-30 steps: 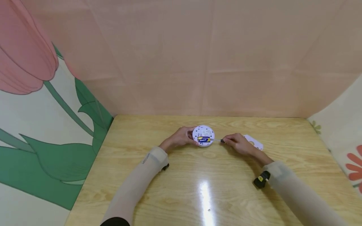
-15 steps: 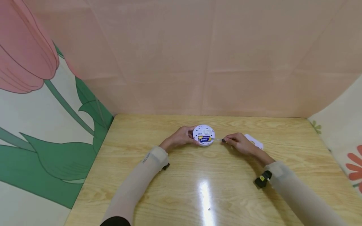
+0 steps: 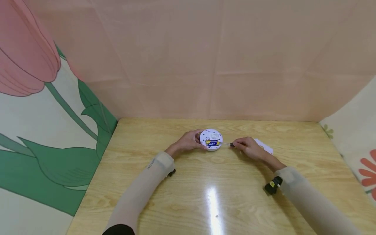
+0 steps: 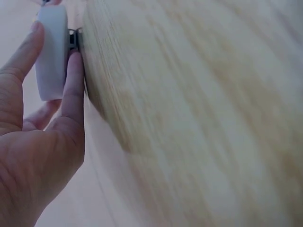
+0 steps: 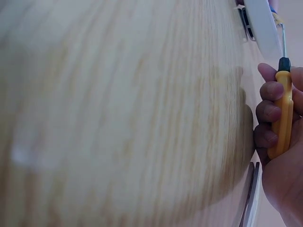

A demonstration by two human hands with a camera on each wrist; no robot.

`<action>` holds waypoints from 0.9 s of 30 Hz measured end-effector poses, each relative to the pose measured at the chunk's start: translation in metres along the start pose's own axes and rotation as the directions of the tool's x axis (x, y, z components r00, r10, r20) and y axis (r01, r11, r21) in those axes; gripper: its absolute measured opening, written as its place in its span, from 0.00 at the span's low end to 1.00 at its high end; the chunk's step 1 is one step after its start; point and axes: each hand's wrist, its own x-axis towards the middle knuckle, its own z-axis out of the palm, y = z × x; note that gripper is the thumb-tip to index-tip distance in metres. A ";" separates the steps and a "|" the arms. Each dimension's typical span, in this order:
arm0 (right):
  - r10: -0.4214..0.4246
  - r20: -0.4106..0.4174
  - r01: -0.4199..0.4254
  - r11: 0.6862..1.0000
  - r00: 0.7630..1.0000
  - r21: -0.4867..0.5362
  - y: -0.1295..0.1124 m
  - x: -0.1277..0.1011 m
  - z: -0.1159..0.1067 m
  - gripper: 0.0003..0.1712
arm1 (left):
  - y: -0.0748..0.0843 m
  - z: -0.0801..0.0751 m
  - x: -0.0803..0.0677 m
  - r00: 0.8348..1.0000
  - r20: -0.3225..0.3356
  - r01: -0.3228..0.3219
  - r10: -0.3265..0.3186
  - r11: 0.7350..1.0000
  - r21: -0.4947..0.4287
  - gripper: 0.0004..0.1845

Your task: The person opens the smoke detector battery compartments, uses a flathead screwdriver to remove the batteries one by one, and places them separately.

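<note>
Left hand [image 3: 188, 142] clamps round white device [image 3: 211, 139] by rim, steadying it on surface [image 3: 205, 189]. Right hand [image 3: 249, 148] wraps screwdriver [image 5: 282, 109], tip at battery [image 3: 212, 143]. White cover [image 3: 264, 146] parked far right.

A light wooden table [image 3: 182, 202] with a pronounced grain fills the lower half of the head view, its glossy top catching a bright streak of overhead light [image 3: 213, 204] at about 6 o'clock. Behind it, from 10 to 2 o'clock, rises a plain pink panelled wall [image 3: 205, 58] crossed by faint seams. At 9 o'clock a side panel [image 3: 35, 130] carries a large painted pink tulip [image 3: 23, 62] on a green stem with broad green leaves [image 3: 58, 163] against cream. At 3 o'clock a cream panel [image 3: 352, 130] bears a small olive flower [image 3: 328, 132] and part of an orange-red flower [image 3: 369, 174] at the frame's edge.
</note>
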 end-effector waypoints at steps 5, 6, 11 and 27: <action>0.013 -0.014 -0.013 1.000 1.000 0.004 0.000 0.000 0.001 0.15 | 0.002 0.000 -0.001 1.000 -0.011 -0.006 0.007 0.999 0.043 0.48; 0.022 -0.021 -0.022 1.000 1.000 0.004 0.000 0.000 0.000 0.15 | 0.002 0.000 -0.001 1.000 -0.014 -0.009 0.010 0.999 0.052 0.48; 0.098 -0.044 -0.098 0.995 0.994 -0.004 0.000 -0.001 -0.001 0.16 | 0.004 0.002 -0.002 0.999 -0.029 -0.025 0.028 0.993 0.112 0.47; 0.142 -0.094 -0.145 0.989 0.985 -0.035 0.005 -0.003 -0.004 0.15 | 0.017 -0.002 -0.005 0.998 -0.055 0.022 -0.012 0.983 0.182 0.37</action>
